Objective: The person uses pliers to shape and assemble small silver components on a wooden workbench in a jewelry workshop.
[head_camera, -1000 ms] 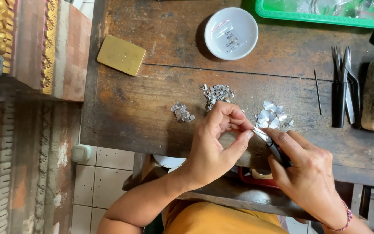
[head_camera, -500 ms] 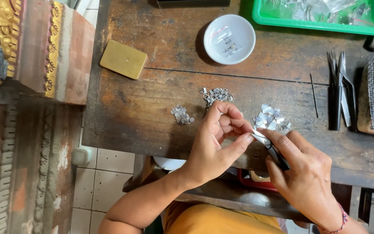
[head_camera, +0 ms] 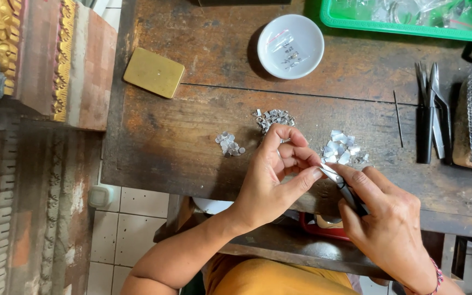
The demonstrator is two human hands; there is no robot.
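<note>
1. While both hands work at the near edge of the worn wooden table (head_camera: pixel 192 147), bare board lies open to their left — a brass plate (head_camera: pixel 154 72) sits well apart.
2. Left hand (head_camera: pixel 271 180) pinches its fingertips together against the pliers (head_camera: pixel 345 188), gripped by the right hand (head_camera: pixel 386 221).
3. Small silvery metal pieces (head_camera: pixel 342 150) — three loose heaps — lie just beyond the fingers.

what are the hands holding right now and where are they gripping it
The right hand grips small dark-handled metal pliers by the handles. The left hand pinches something at the plier tips between thumb and fingertips; it is too small to identify.
</note>
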